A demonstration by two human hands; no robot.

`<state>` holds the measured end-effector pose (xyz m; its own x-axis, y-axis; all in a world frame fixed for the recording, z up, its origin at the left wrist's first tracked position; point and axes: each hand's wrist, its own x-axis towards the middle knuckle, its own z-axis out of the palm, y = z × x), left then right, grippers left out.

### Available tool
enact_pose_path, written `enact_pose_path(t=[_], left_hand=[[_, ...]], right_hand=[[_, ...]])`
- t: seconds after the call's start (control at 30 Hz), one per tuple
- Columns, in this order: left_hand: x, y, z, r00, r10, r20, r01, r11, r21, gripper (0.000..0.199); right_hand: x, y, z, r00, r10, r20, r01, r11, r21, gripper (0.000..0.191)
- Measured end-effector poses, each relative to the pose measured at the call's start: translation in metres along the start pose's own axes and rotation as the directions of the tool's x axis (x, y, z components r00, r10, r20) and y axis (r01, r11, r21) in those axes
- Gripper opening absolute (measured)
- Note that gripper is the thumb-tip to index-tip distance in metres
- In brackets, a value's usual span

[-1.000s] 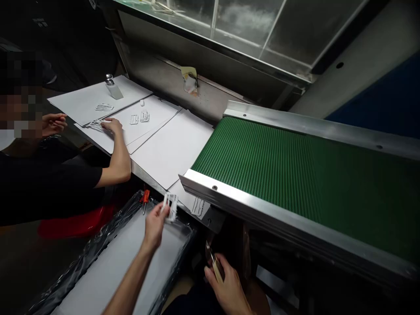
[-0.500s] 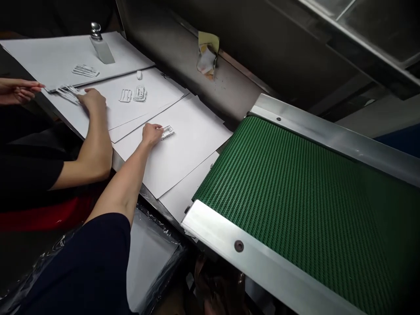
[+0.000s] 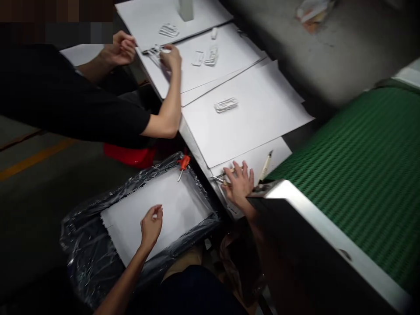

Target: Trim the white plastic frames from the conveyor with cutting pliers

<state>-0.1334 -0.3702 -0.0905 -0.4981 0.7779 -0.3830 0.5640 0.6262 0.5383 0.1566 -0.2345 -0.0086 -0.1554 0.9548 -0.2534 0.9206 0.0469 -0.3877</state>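
Note:
My left hand (image 3: 152, 225) hangs over a white sheet (image 3: 131, 218) in a box lined with dark plastic. Its fingers are loosely curled, and I see nothing in them. My right hand (image 3: 239, 181) reaches past the conveyor's end, fingers spread over a white paper (image 3: 278, 148). Beneath its fingers lie a light-handled tool (image 3: 234, 170) and a thin metal tool (image 3: 217, 178), both partly hidden. To its right lies a craft knife (image 3: 266, 164). A small stack of white plastic frames (image 3: 226, 105) sits on the larger sheet beyond.
A co-worker's hands (image 3: 170, 57) are at more white frames (image 3: 154, 54) on the far sheets. Further frames (image 3: 211, 56) lie nearby. An orange-handled tool (image 3: 184, 162) rests at the box's rim (image 3: 193, 175). The green conveyor belt (image 3: 354, 175) with its metal side rail fills the right.
The view has swung down and left. My left hand has let go of the white frames and drawn back over the box. My right hand has come into view at the tools.

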Motion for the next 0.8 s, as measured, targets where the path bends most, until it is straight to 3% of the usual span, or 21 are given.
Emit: enact_pose_path(t=[0.07,0.17,0.23,0.3,0.37,0.43,0.47,0.53,0.57,0.63,0.7,0.8], left_hand=[[-0.016,-0.061,-0.008,0.973,-0.229,0.006,0.227,0.969,0.096,0.013],[-0.014,-0.122,-0.024,0.871,-0.488,-0.053,0.489,0.85,0.197,0.017],[0.001,-0.149,-0.037,0.804,-0.584,-0.115,0.593,0.773,0.226,0.026],[0.024,-0.167,-0.049,0.763,-0.622,-0.177,0.646,0.724,0.242,0.035],[0.054,-0.181,-0.059,0.753,-0.62,-0.222,0.659,0.706,0.26,0.042],[0.086,-0.192,-0.066,0.754,-0.611,-0.24,0.657,0.7,0.28,0.048],[0.102,-0.197,-0.068,0.752,-0.613,-0.241,0.659,0.695,0.29,0.05],[0.131,-0.206,-0.072,0.742,-0.631,-0.227,0.67,0.679,0.301,0.051],[0.142,-0.211,-0.074,0.734,-0.642,-0.221,0.677,0.67,0.304,0.049],[0.157,-0.22,-0.078,0.729,-0.654,-0.201,0.681,0.665,0.306,0.04],[0.162,-0.227,-0.08,0.739,-0.65,-0.18,0.67,0.679,0.3,0.032],[0.157,-0.23,-0.08,0.749,-0.631,-0.201,0.662,0.702,0.263,0.036]], right_hand=[[0.015,0.002,0.001,0.998,-0.064,0.027,0.068,0.982,-0.176,0.058],[0.026,0.011,0.002,0.99,-0.115,0.076,0.131,0.956,-0.261,0.06],[0.025,0.014,0.001,0.988,-0.147,0.044,0.153,0.95,-0.274,0.066],[0.013,0.009,0.001,0.977,-0.194,-0.087,0.169,0.958,-0.233,0.067],[-0.009,-0.004,0.006,0.94,-0.22,-0.262,0.198,0.974,-0.107,0.057],[-0.038,-0.023,0.02,0.924,-0.201,-0.324,0.24,0.967,0.085,0.04],[-0.052,-0.035,0.032,0.945,-0.181,-0.273,0.237,0.953,0.187,0.034],[-0.072,-0.056,0.064,0.992,-0.128,-0.003,0.122,0.938,0.324,0.03],[-0.078,-0.065,0.084,0.984,-0.079,0.163,0.022,0.946,0.323,0.032],[-0.077,-0.076,0.127,0.916,0.061,0.396,-0.15,0.969,0.197,0.041],[-0.065,-0.079,0.167,0.867,0.187,0.461,-0.242,0.968,0.061,0.053],[-0.04,-0.075,0.209,0.829,0.328,0.452,-0.338,0.939,-0.062,0.066]])
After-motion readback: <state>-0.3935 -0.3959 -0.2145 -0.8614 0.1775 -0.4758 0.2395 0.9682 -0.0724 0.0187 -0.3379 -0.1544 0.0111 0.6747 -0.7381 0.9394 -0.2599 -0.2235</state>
